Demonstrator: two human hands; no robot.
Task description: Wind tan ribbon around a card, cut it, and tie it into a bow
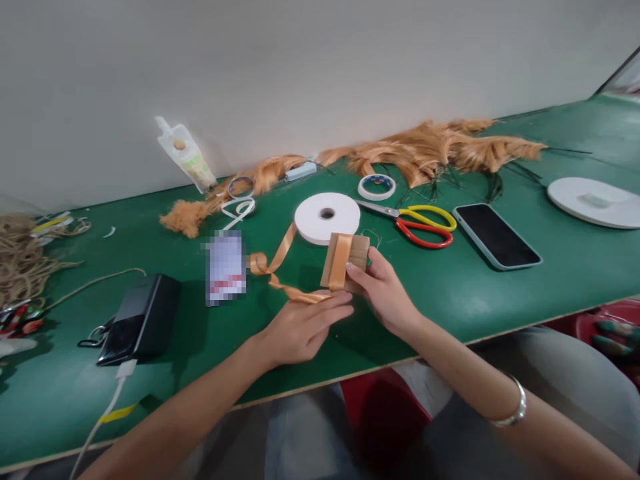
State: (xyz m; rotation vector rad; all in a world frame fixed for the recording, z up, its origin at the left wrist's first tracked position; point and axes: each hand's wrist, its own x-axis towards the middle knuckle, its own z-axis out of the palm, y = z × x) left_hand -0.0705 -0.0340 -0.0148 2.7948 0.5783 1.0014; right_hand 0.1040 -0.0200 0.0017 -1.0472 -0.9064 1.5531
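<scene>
My right hand (383, 290) grips a small brown cardboard piece (356, 253) with orange ribbon (341, 261) wrapped over it, held upright above the green table (550, 267). My left hand (303, 327) lies just to the left and lower, fingers stretched forward, pinching the loose ribbon strand where it leaves the card. The ribbon's free tail (273, 263) curls leftward across the table.
Behind the card sit a white tape roll (327, 217), a smaller tape ring (377, 187), yellow-and-red scissors (423, 223) and a phone (495, 235). A black power bank (143, 317) with cable lies left. Orange fibre bundles (430, 150) line the wall; a white disc (595, 200) is far right.
</scene>
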